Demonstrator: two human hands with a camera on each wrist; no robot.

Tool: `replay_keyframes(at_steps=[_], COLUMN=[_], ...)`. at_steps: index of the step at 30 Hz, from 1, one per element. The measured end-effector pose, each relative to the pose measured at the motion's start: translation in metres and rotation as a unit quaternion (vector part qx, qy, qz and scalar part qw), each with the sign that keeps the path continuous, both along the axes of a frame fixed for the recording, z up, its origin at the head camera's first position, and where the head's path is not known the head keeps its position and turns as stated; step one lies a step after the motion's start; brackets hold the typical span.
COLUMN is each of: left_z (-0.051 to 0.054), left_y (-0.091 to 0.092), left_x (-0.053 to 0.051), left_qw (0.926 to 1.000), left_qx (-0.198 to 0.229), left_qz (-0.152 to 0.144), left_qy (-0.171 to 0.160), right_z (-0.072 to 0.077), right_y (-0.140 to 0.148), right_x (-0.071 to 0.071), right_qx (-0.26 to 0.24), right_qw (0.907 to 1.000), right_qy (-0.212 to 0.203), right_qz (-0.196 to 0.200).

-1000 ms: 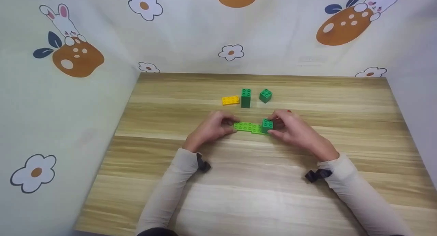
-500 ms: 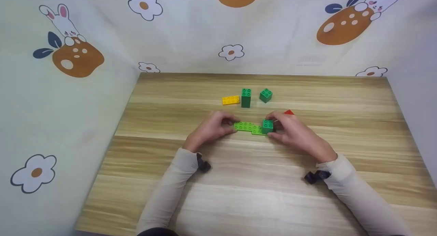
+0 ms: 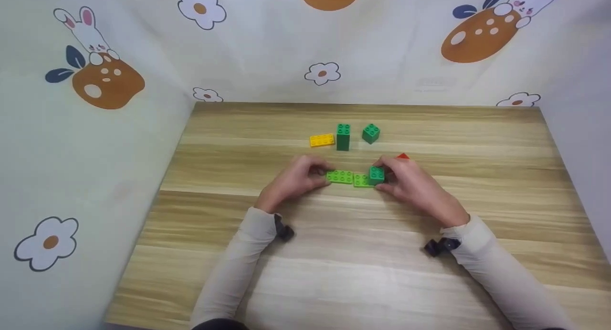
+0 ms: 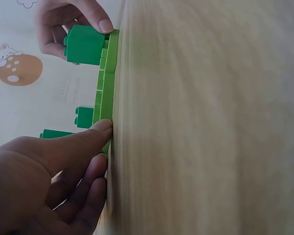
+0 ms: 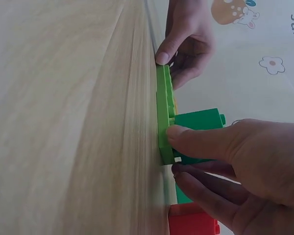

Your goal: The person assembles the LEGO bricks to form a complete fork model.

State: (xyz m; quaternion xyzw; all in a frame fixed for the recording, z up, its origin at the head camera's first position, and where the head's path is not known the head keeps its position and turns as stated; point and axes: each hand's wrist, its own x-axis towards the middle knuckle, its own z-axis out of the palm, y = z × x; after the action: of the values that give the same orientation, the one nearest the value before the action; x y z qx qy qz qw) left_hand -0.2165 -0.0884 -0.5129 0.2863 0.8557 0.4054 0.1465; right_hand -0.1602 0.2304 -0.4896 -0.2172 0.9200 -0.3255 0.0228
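1. Head view: the left hand [image 3: 297, 178], with its left sleeve [image 3: 235, 268] slanting inward from below, is resting low over the wooden table [image 3: 334, 277]. Its thumb and forefinger are pinching the outer end of the left light-green plate [image 3: 339, 176].
2. Head view: the right hand [image 3: 411, 183] is mirroring that pose, its wrist angling in from the right sleeve [image 3: 508, 272]. Its fingers are holding narrowly at the outer end of the right light-green plate [image 3: 361, 180], beside the green brick [image 3: 376, 175] standing on it.
3. Head view: the two plates are lying end to end, slightly offset, between the hands. Behind them are sitting a yellow brick [image 3: 321, 140], a tall green block [image 3: 343, 138] and a small green cube [image 3: 371, 133]; a red brick [image 3: 403, 156] is peeking out beyond the right hand.
4. Left wrist view: the left thumb is stretching along the near plate, its tip pressing the side, while the other fingers are curling beneath. The right thumb is touching the far plate near the green brick.
5. Right wrist view: the right thumb is lying where plate and green brick meet, fingertips tucking in by the plate's end. The left hand is gripping the far end.
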Motion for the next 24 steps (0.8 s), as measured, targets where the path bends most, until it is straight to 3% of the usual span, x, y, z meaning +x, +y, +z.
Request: replay_keyframes(at_steps=[10,18,24], left_z=[0.0005,0.0018,0.0012], left_y=[0.0008,0.0014,-0.0007], left_x=[0.0005,0.0001,-0.0001], left_qw=[1.0000,0.9999,1.0000], left_qx=[0.002,-0.001,-0.002], left_qz=[-0.002,-0.003,-0.005], left_qy=[-0.004,0.013,0.004], right_z=[-0.0027,-0.0033,-0.0048], right_y=[0.0012,0.0002,-0.0017], right_x=[0.0008,-0.0007,-0.0029], right_qx=[-0.029,-0.012,0.006], right_qw=[0.9994,0.9998,0.9996], right_qy=[-0.019,-0.008,0.007], right_qz=[-0.003,0.015,0.025])
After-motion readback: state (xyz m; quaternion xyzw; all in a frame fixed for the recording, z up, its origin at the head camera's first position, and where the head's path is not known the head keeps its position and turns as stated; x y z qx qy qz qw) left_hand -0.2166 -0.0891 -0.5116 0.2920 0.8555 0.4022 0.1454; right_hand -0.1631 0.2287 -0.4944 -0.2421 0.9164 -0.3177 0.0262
